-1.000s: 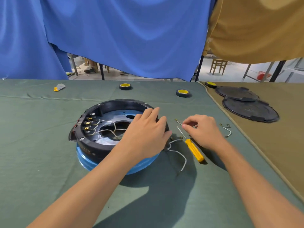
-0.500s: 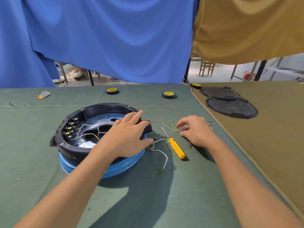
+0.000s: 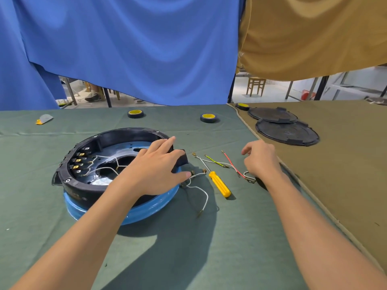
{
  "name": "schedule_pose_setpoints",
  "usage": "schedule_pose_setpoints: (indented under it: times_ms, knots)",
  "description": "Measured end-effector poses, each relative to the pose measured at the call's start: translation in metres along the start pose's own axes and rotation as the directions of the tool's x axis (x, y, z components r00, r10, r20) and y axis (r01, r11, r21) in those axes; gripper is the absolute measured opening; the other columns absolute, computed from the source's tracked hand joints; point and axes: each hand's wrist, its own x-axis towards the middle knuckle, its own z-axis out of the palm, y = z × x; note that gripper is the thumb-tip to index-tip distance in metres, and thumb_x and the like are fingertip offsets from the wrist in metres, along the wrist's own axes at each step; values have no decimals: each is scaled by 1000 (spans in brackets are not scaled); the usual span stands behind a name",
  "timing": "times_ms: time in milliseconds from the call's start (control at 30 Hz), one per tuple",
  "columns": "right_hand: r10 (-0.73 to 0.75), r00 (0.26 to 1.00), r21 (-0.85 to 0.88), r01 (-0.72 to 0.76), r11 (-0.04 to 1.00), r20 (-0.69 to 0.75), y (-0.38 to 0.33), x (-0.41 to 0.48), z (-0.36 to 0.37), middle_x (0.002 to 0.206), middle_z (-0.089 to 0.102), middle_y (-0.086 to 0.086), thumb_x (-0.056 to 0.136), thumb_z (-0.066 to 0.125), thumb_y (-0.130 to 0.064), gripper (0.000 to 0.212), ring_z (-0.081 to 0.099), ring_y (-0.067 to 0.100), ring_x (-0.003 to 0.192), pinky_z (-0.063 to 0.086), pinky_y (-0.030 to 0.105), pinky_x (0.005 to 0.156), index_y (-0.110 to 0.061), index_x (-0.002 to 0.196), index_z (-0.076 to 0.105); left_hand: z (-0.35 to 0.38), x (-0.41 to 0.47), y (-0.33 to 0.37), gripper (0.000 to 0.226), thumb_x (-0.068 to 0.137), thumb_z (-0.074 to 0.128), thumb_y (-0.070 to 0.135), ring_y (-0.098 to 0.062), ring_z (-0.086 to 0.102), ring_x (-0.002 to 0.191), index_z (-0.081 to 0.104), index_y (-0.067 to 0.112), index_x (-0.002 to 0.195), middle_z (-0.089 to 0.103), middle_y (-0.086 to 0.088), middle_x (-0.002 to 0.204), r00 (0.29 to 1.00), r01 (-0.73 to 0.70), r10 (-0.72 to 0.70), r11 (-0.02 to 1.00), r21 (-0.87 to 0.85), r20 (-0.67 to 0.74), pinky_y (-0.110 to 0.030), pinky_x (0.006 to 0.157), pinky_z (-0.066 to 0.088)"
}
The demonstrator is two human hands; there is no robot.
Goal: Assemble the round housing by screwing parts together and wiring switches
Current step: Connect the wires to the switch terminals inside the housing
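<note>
Round black housing point(image 3: 88, 188), open side up on a blue ring point(image 3: 146, 212), switches and white wiring inside, sits left of centre. Left hand point(image 3: 155, 168) lies flat on its right rim, fingers straight. Right hand point(image 3: 259, 160), loosely curled and empty, hovers right of the loose wires point(image 3: 215, 163).

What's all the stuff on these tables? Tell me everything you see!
round housing: one, black, on blue base, green table
screwdriver: one, yellow handle, right of housing
loose wires: several, white, green-yellow, red, around screwdriver
tape rolls: three, black and yellow, far edge
lids: two, black, brown table
small tool: one, grey and orange, far left
curtains: two, blue and tan, behind
left hand: one, resting on housing
right hand: one, above wires
</note>
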Motion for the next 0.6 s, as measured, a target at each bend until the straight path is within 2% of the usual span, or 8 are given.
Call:
schedule_pose_setpoints:
  times_ms: [100, 200, 267, 333, 433, 533, 600]
  knots:
    - [-17, 999, 59, 19, 998, -36, -3, 0, 3, 115, 65, 12, 84, 50, 11, 40, 55, 27, 114, 47, 34, 88, -16, 101, 73, 0, 0, 0, 66, 95, 40, 64, -19, -4, 151, 28, 32, 151, -4, 2, 166, 1000, -3, 3, 1000, -1, -5, -46, 120, 12]
    - [57, 987, 13, -55, 998, -150, 1, 1, 5, 114, 64, 11, 86, 57, 1, 30, 54, 29, 111, 49, 36, 85, -15, 107, 71, 0, 0, 0, 66, 95, 40, 64, -20, -4, 151, 28, 33, 151, -3, 2, 166, 1000, -3, 3, 1000, -10, -6, -47, 120, 12]
    - [127, 981, -43, -134, 990, -144, 4, 1, 5, 111, 65, 12, 87, 58, -4, 30, 54, 32, 109, 51, 38, 83, -15, 112, 69, 0, -1, 1, 66, 95, 40, 64, -20, -4, 151, 28, 33, 151, -3, 2, 166, 1000, -5, 5, 1000, -15, -9, -47, 120, 12]
    - [145, 983, -30, -150, 988, -116, 6, 1, 6, 111, 67, 12, 87, 58, -4, 31, 57, 32, 107, 52, 38, 82, -18, 112, 70, -1, -1, 1, 66, 94, 40, 64, -20, -3, 151, 28, 33, 152, -2, 2, 166, 1000, -8, 7, 1000, -18, -11, -48, 120, 12]
    - [95, 989, 54, -89, 995, -116, 7, 2, 10, 107, 69, 9, 87, 56, -1, 32, 61, 29, 102, 52, 36, 82, -20, 107, 71, -1, -2, 0, 66, 94, 41, 64, -20, -3, 151, 29, 33, 151, -2, 2, 166, 1000, -9, 8, 999, -31, -9, -48, 120, 13]
    - [-21, 993, 195, 44, 980, -117, 4, 2, 8, 92, 72, 2, 86, 67, -5, 20, 64, 21, 94, 49, 28, 83, -17, 100, 74, -3, -3, 1, 65, 94, 42, 63, -21, -2, 151, 31, 32, 151, 0, 1, 166, 1000, -14, 14, 998, -54, -4, -48, 120, 14]
    - [-91, 989, 344, 127, 930, -119, -6, -3, 4, 85, 72, -3, 82, 73, -7, 16, 65, 12, 83, 46, 23, 79, -19, 94, 76, -5, -5, 2, 62, 95, 45, 59, -21, 3, 151, 37, 30, 149, 8, 0, 166, 999, -10, 6, 992, -122, -33, -48, 119, 15]
